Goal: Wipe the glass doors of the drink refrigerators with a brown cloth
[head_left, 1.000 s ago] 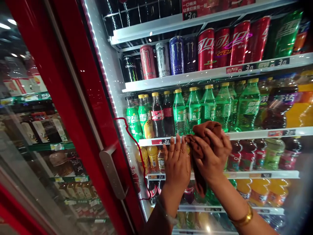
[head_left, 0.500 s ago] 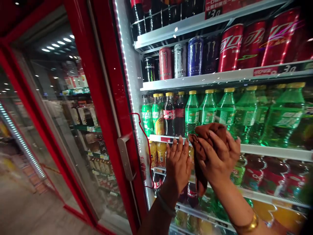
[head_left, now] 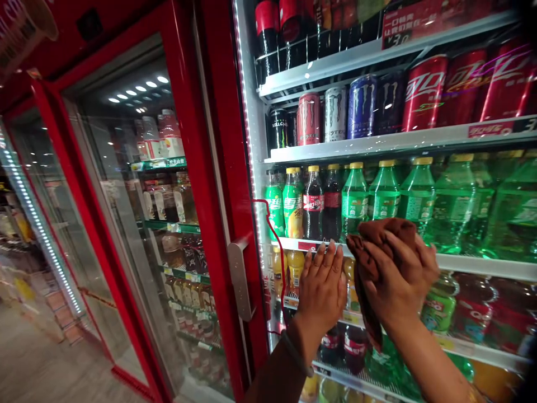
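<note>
My left hand (head_left: 322, 288) lies flat with its fingers stretched out, palm toward the glass door of a drinks fridge. Beside it on the right, my right hand (head_left: 396, 280) is closed on a crumpled brown cloth (head_left: 388, 229). One end of the cloth hangs down below the hand, between my wrists. Both hands are in front of the shelf edge (head_left: 482, 266) that carries green soda bottles (head_left: 385, 193). Whether my left palm presses on the glass cannot be made out.
A metal door handle (head_left: 240, 280) sits on the red frame (head_left: 218, 140) left of my hands. Energy drink cans (head_left: 334, 115) and red cola cans (head_left: 424, 92) stand higher up. Another glass-door fridge (head_left: 168, 196) is further left, above a grey floor (head_left: 79, 375).
The view has turned left, so the fridge and both hands appear further right. My right hand keeps its hold on the cloth; my left stays flat beside it.
</note>
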`<state>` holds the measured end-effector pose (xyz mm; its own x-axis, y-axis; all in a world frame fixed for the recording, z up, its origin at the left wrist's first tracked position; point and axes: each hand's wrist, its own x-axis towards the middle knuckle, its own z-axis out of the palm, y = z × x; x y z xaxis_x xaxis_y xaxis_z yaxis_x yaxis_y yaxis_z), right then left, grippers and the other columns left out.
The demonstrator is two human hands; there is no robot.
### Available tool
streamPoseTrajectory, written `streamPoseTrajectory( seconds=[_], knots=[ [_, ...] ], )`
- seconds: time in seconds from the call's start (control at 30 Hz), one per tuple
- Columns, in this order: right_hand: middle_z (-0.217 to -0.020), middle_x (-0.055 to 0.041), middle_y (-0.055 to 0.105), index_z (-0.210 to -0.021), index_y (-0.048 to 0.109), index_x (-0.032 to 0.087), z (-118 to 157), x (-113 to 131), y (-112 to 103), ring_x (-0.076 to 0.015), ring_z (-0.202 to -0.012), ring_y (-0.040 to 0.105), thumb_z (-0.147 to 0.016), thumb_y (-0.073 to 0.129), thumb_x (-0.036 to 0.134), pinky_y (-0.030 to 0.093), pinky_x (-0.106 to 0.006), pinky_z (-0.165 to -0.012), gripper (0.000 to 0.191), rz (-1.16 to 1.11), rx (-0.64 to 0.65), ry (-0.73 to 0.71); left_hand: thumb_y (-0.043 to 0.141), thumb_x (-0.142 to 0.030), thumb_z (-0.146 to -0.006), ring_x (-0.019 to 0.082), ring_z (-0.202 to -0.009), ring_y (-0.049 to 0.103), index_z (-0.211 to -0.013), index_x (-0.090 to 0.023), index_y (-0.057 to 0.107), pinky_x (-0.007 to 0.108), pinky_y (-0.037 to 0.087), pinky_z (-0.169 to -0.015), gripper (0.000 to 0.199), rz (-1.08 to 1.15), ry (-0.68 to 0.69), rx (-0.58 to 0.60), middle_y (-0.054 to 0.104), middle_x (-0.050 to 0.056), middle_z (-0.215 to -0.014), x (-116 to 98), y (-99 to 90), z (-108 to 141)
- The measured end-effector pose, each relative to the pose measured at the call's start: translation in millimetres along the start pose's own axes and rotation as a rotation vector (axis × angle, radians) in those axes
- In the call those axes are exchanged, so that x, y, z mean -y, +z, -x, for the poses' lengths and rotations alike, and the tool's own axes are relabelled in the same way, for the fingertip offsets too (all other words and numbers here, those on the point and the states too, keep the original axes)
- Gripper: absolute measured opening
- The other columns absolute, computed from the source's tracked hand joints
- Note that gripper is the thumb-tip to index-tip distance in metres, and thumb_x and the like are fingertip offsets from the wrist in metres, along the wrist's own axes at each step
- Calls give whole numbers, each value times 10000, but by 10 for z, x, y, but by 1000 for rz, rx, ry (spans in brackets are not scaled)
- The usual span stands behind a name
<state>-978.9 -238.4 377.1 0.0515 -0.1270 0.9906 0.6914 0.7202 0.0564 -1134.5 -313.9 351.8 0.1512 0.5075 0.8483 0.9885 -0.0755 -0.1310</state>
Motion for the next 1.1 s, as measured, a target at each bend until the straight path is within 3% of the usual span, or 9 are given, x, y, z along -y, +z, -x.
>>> streamPoseTrajectory(
  seconds=[0.1,0.2,0.33,0.57,0.7,0.8,0.9,1.03,1.1],
  knots=[
    [-1380,-102,693,-1236,729,272,-114,414,269,-391,-1496,462,-888,803,278,382,-676,-1232,355,-11,-6,-13,440,-217,-1043,239,-1651,233,-1684,-127,251,475,364,-1318,674,-6,4,-14,329,91,-1740,279,-100,26],
    [-1326,-85,713,-1272,700,286,229,693,352,-357,-1502,463,-925,754,266,417,-626,-1230,352,-24,45,-51,439,-214,-1040,256,-1647,243,-1665,-90,297,470,372,-1317,653,12,48,-28,341,97,-1735,554,-162,152],
    [-1374,-94,680,-1233,715,309,669,728,269,-377,-1473,500,-883,788,265,452,-607,-1200,360,62,51,1,449,-221,-1039,255,-1649,230,-1689,-103,208,477,370,-1318,703,67,136,-21,300,89,-1749,728,-132,303],
    [-1460,-111,613,-1284,709,279,41,1048,644,-391,-1511,407,-961,675,396,330,-697,-1227,346,77,-22,129,455,-190,-1007,279,-1659,145,-1694,-52,134,497,315,-1344,771,198,86,-4,190,155,-1769,909,-276,-3],
    [-1401,-96,670,-1282,705,284,218,1376,718,-344,-1536,401,-972,663,231,351,-642,-1254,318,-6,41,39,460,-125,-943,272,-1652,176,-1706,-83,23,501,345,-1332,880,224,5,-11,185,155,-1769,1091,-358,163],
    [-1376,-95,688,-1267,711,269,395,1429,678,-345,-1518,438,-948,688,178,382,-636,-1247,333,-44,102,-36,474,-86,-895,289,-1635,242,-1704,-101,-36,530,411,-1293,957,201,-4,-9,218,161,-1759,1171,-348,326],
    [-1393,-79,682,-1246,725,289,108,1380,775,-351,-1502,458,-947,702,197,379,-659,-1242,314,-54,73,-34,464,-80,-901,292,-1635,238,-1705,-91,-14,524,427,-1282,936,192,-12,-36,219,177,-1758,1204,-421,178],
    [-1412,-74,673,-1300,717,302,-615,1386,1052,-332,-1503,454,-963,686,221,396,-615,-1244,348,-63,-49,-36,428,-121,-952,270,-1652,175,-1704,-83,98,509,326,-1336,822,181,-86,-83,238,166,-1763,1256,-714,-347],
    [-1409,-70,678,-1323,709,306,-767,1422,1125,-315,-1501,458,-972,666,202,399,-593,-1250,368,-67,-99,-38,429,-139,-960,274,-1658,153,-1688,-54,176,521,272,-1354,775,146,-75,-70,241,181,-1761,1303,-857,-520]
  ],
)
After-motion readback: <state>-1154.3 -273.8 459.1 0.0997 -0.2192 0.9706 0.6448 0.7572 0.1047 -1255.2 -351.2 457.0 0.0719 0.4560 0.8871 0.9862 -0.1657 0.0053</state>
